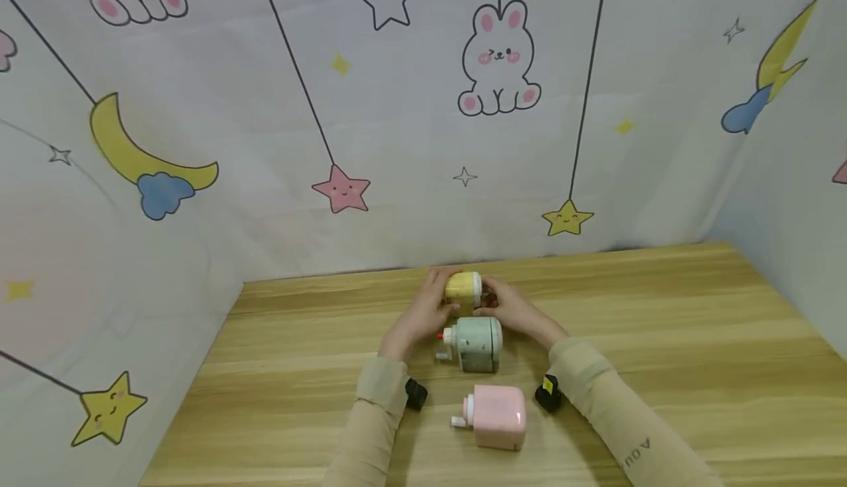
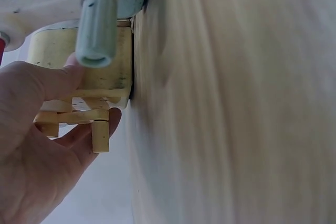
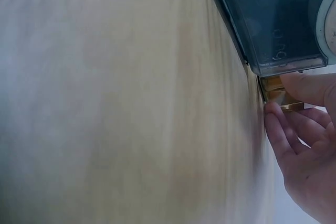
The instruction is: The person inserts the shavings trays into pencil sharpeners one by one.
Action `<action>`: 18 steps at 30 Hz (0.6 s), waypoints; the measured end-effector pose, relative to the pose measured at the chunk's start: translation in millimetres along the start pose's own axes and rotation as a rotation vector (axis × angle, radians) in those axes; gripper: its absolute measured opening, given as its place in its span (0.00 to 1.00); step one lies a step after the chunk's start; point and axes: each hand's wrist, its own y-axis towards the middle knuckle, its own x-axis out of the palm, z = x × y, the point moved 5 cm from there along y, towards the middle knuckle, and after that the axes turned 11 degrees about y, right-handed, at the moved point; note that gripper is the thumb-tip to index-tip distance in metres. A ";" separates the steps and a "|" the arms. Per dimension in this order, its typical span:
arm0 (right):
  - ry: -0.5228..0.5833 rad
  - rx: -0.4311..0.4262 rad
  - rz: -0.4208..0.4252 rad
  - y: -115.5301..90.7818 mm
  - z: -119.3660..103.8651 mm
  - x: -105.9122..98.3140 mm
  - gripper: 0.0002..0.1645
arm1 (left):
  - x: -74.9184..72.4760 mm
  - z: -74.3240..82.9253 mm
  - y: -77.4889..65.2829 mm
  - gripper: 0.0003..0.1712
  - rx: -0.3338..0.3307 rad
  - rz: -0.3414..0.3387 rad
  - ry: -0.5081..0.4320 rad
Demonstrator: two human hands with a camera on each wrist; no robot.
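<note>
At the back of the table a yellow hand-crank pencil sharpener point(image 1: 461, 288) stands between both hands. My left hand point(image 1: 423, 315) grips its crank end; in the left wrist view the thumb lies on its near side and the fingers reach behind the yellow crank point(image 2: 101, 136). At the opposite end, my right hand point(image 1: 512, 307) pinches the see-through amber end point(image 3: 274, 83) with thumb and fingers. Directly in front sits a pale green sharpener point(image 1: 478, 343), its crank point(image 2: 97, 30) toward the left; its clear dark bin point(image 3: 278, 22) shows in the right wrist view.
Nearer the front stands a pink sharpener point(image 1: 501, 415), between the forearms, crank pointing left. Black wrist cameras point(image 1: 415, 394) flank it. The wooden table point(image 1: 298, 384) meets a patterned cloth backdrop point(image 1: 410, 229) just behind the yellow sharpener.
</note>
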 end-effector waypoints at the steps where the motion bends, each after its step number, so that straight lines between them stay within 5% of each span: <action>1: -0.004 -0.001 -0.001 -0.3 0.5 -0.1 0.28 | 0.6 -0.3 0.2 0.35 0.001 0.001 0.008; 14: 0.041 -0.016 0.023 -6.6 10.0 -8.9 0.25 | 0.8 -3.7 -2.8 0.42 -0.019 0.009 0.199; 18: -0.005 0.010 0.073 -10.6 10.6 -13.9 0.23 | -1.0 -5.1 -6.8 0.41 -0.073 -0.015 0.275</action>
